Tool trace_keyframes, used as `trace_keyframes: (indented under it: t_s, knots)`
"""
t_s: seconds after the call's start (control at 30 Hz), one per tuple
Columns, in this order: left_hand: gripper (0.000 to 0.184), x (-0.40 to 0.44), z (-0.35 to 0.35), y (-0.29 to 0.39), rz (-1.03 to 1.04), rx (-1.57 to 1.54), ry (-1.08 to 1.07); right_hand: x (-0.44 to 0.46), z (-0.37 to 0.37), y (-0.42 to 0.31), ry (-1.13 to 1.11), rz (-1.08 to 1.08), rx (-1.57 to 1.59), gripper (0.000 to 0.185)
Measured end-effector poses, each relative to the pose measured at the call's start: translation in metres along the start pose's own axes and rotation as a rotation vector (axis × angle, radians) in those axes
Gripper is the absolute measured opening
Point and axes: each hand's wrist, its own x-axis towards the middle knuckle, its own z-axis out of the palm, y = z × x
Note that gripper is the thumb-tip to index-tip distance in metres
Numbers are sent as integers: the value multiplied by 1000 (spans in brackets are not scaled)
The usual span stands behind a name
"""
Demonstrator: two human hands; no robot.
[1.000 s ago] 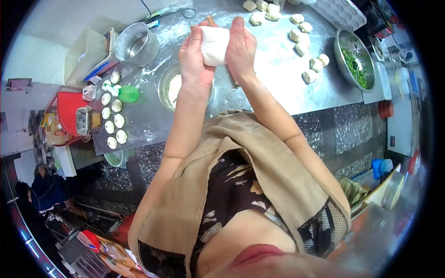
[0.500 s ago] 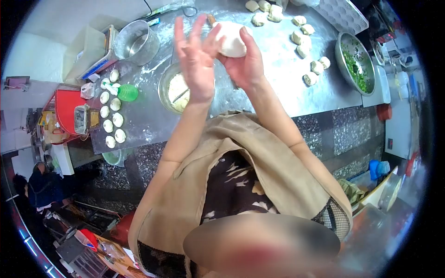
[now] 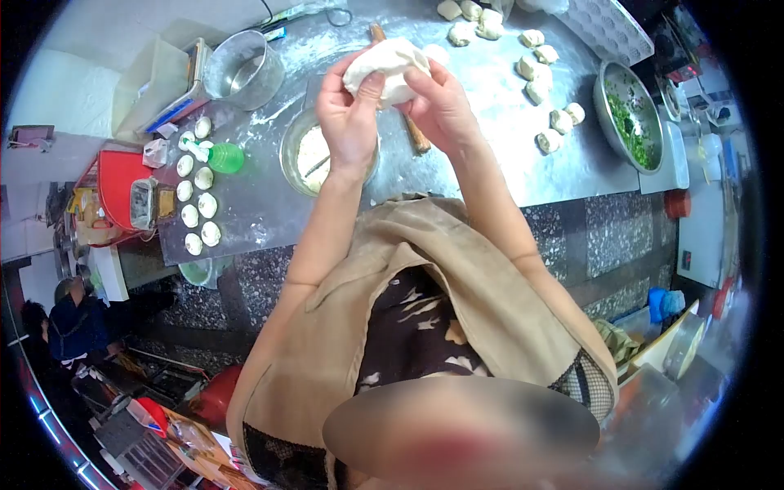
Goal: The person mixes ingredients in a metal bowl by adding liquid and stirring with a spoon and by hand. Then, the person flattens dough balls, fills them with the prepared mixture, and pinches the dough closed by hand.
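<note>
A piece of white dough (image 3: 387, 70) is held up over the metal table (image 3: 482, 163) between both hands. My left hand (image 3: 349, 110) grips its left side, thumb on top. My right hand (image 3: 441, 102) pinches the right edge between thumb and fingers. Beneath the hands lies a wooden rolling pin (image 3: 417, 135), partly hidden by them. A metal bowl (image 3: 291, 155) with a pale filling and a utensil sits below my left hand, part of it behind the forearm. Another bit of white dough (image 3: 437, 55) shows just behind my right hand.
Several dough pieces (image 3: 536, 70) lie at the right, beside a bowl of chopped greens (image 3: 630, 116). At the left are several round filled buns (image 3: 207, 204), a green spray bottle (image 3: 226, 158), a metal pot (image 3: 243, 72) and a red container (image 3: 121, 192). Another person (image 3: 76, 321) is at far left.
My left hand, spread off the dough half a second ago, has closed on its left side. The dough looks flatter and wider, and more of the rolling pin shows.
</note>
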Motion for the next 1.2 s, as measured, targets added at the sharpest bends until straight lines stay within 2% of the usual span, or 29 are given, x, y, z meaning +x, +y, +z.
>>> trace_keyframes:
  t_s: [0.03,0.1,0.13,0.17,0.2,0.23,0.3,0.33,0.37,0.4,0.43,0.47,0.5,0.57,0.63,0.7,0.73,0.8,0.9,0.93,0.97,1.03,1.07,1.1,1.17,1.2]
  knots:
    - [33,2,0,3,2,-60,-22,1,-5,-2,0,2,0,27]
    - [35,8,-1,12,0,-121,-47,2,-16,-5,-70,-86,-366,27]
    - [34,13,-6,19,-57,1,-174,1,-14,-13,-50,-171,-641,27]
    - [33,17,-12,24,-114,125,-299,0,-10,-19,-47,-169,-641,27]
    - [26,20,-17,25,-150,263,-299,-1,-6,-22,-15,-191,-828,26]
    - [26,20,-17,23,-151,264,-296,-2,-3,-23,16,-213,-1014,25]
    - [18,21,-14,18,-1,302,-103,0,2,-21,-10,-214,-923,23]
    - [17,20,-10,14,93,304,-24,-1,9,-18,15,-142,-583,21]
    - [17,21,-7,11,95,302,-21,-1,13,-16,39,-68,-244,19]
    - [15,20,-3,12,101,141,-16,1,8,-18,39,-67,-246,19]
    - [14,19,3,12,104,-19,-11,6,-2,-21,-1,-182,-578,18]
    - [16,14,9,13,104,3,31,7,-8,-22,-42,-294,-908,18]
    - [16,14,5,12,97,3,33,6,-6,-21,-37,-288,-908,18]
    - [18,21,-12,9,-19,329,-205,4,2,-21,-123,-503,-1249,18]
    - [21,24,-17,4,2,224,-194,6,10,-20,-140,-465,-1253,18]
    - [23,22,-13,-1,32,175,-45,10,13,-14,-54,-243,-750,18]
    - [24,21,-13,0,55,155,-95,14,8,-14,-64,-241,-756,18]
    - [22,18,-8,3,48,178,-96,15,-4,-16,-128,-277,-982,20]
    - [19,17,-13,4,33,223,-159,14,-2,-18,-157,-295,-1058,23]
    - [18,17,-11,2,8,131,-48,15,-1,-20,-156,-177,-923,24]
    - [18,17,-8,1,-16,37,62,17,1,-18,-159,-182,-923,24]
    - [16,15,-6,-3,0,9,108,18,1,-10,-105,-90,-587,25]
    - [16,13,-6,-7,54,1,112,21,-9,-9,-170,-190,-824,25]
    - [16,10,-6,-10,105,-4,115,21,-8,-12,-166,-186,-823,25]
    - [17,9,-13,-12,102,-5,82,23,-3,-24,-148,-397,-1277,25]
    - [17,10,-17,-11,100,-6,49,27,-3,-29,-190,-416,-1291,26]
